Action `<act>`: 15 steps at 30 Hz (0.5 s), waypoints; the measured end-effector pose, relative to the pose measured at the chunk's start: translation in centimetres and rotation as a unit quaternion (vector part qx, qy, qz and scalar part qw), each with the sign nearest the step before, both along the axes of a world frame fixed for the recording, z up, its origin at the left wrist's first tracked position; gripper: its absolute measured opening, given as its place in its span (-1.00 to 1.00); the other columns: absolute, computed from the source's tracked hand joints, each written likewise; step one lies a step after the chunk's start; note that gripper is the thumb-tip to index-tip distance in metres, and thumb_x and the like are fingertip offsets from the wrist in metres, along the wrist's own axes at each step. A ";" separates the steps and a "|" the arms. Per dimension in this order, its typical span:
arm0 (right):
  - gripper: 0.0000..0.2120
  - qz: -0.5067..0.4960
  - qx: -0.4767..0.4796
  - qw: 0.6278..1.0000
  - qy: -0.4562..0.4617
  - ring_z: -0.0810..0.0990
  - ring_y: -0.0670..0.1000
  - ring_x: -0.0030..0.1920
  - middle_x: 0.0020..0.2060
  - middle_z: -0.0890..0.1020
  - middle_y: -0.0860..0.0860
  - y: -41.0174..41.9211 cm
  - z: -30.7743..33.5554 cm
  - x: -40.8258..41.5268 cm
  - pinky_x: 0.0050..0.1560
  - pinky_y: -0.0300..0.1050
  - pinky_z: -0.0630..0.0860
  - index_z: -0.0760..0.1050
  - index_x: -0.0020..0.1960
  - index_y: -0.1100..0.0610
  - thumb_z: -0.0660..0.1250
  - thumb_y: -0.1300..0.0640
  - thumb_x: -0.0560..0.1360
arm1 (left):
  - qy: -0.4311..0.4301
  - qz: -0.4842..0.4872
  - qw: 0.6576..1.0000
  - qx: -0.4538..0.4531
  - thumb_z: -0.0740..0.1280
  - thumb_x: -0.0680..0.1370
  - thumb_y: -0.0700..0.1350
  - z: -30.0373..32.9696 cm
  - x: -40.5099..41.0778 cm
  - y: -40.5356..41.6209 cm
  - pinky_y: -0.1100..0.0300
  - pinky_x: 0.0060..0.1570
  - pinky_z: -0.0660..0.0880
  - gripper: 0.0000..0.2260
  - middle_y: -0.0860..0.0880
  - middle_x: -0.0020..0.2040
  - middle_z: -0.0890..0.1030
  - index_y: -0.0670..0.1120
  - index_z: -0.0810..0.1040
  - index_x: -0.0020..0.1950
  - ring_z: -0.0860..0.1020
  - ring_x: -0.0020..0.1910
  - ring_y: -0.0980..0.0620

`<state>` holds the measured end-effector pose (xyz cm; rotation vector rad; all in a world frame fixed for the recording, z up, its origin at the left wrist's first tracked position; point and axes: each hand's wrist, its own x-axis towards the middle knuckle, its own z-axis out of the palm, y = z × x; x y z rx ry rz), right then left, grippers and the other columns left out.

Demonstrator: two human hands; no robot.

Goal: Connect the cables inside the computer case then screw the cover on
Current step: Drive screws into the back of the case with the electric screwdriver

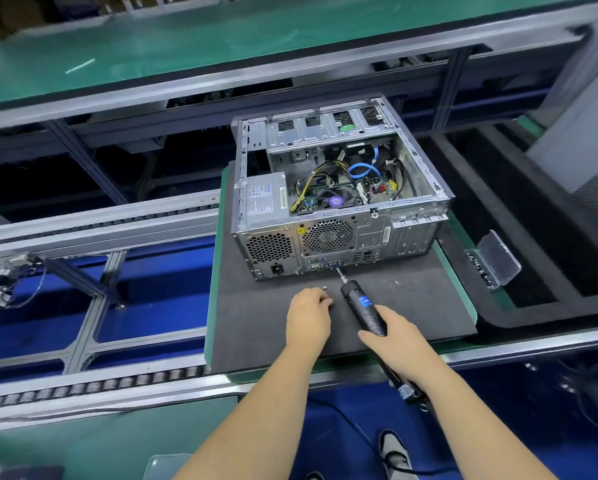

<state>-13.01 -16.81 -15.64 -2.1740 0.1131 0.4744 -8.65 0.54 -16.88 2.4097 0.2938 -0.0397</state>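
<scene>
An open computer case (339, 199) lies on its side on a dark foam mat (256, 327), its rear panel facing me. Inside I see a blue cable (363, 169), yellow-black wires and a fan; no cover is on it. My right hand (397, 337) grips a black electric screwdriver (363, 310), whose bit points at the case's rear ports. My left hand (308, 315) rests on the mat just left of the screwdriver, fingers curled at something small that I cannot make out. A small screw (324, 288) lies on the mat beside those fingers.
The mat sits on a green pallet (214, 289) on a roller conveyor (93, 379). A clear plastic box (494, 261) holding screws stands at the right. A grey panel (581, 150) leans at the far right. The screwdriver's cord drops toward the blue floor.
</scene>
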 end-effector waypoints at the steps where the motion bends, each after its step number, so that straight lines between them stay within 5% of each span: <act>1: -0.81 0.010 0.011 1.000 0.000 0.61 -0.06 -0.27 -0.20 0.65 -0.08 -0.1 0.1 0.0 -0.42 -0.35 0.47 0.45 0.06 -0.17 0.35 -0.06 0.46 | -0.005 0.065 0.995 -0.077 0.30 0.61 -0.16 0.2 0.0 0.3 0.19 -0.09 0.44 -0.85 0.03 -0.11 0.62 -0.12 0.66 -0.06 0.53 -0.11 0.06; 2: -0.78 0.023 0.020 1.000 0.001 0.60 -0.08 -0.29 -0.20 0.65 -0.10 -0.2 0.3 -0.1 -0.42 -0.38 0.47 0.45 0.08 -0.22 0.35 -0.08 0.45 | -0.009 0.147 0.972 -0.181 0.31 0.59 -0.18 0.4 0.2 0.8 0.21 -0.14 0.44 -0.85 0.04 -0.18 0.63 -0.12 0.66 -0.11 0.54 -0.18 0.07; 4: -0.70 0.058 0.031 0.998 -0.005 0.59 -0.12 -0.33 -0.20 0.63 -0.15 -0.2 0.7 -0.2 -0.38 -0.38 0.47 0.44 0.15 -0.30 0.36 -0.10 0.45 | -0.007 0.289 0.866 -0.409 0.33 0.58 -0.23 1.1 0.9 1.9 0.25 -0.32 0.45 -0.83 -0.01 -0.31 0.59 -0.14 0.63 -0.19 0.49 -0.32 0.06; 7: -0.64 0.103 0.037 0.994 -0.017 0.53 -0.19 -0.39 -0.23 0.61 -0.17 0.5 1.1 -0.4 -0.40 -0.38 0.43 0.43 0.23 -0.29 0.38 -0.08 0.46 | 0.003 0.342 0.755 -0.559 0.31 0.60 -0.30 1.8 1.5 3.9 0.33 -0.42 0.39 -0.85 -0.03 -0.34 0.54 -0.16 0.58 -0.15 0.44 -0.39 0.11; 10: -0.65 0.130 0.022 0.991 -0.027 0.51 -0.21 -0.35 -0.21 0.61 -0.16 1.4 1.2 -0.4 -0.30 -0.36 0.46 0.43 0.24 -0.25 0.38 -0.07 0.48 | 0.018 0.327 0.725 -0.606 0.30 0.61 -0.31 1.9 1.2 5.3 0.33 -0.38 0.40 -0.88 -0.04 -0.31 0.54 -0.17 0.57 -0.08 0.45 -0.38 0.12; 15: -0.63 0.146 0.042 0.988 -0.026 0.52 -0.22 -0.36 -0.18 0.60 -0.16 2.4 1.2 -0.5 -0.32 -0.37 0.43 0.41 0.26 -0.27 0.37 -0.06 0.49 | 0.032 0.312 0.719 -0.620 0.28 0.61 -0.32 1.3 0.7 5.9 0.30 -0.34 0.43 -0.88 -0.04 -0.32 0.55 -0.19 0.58 -0.07 0.47 -0.37 0.11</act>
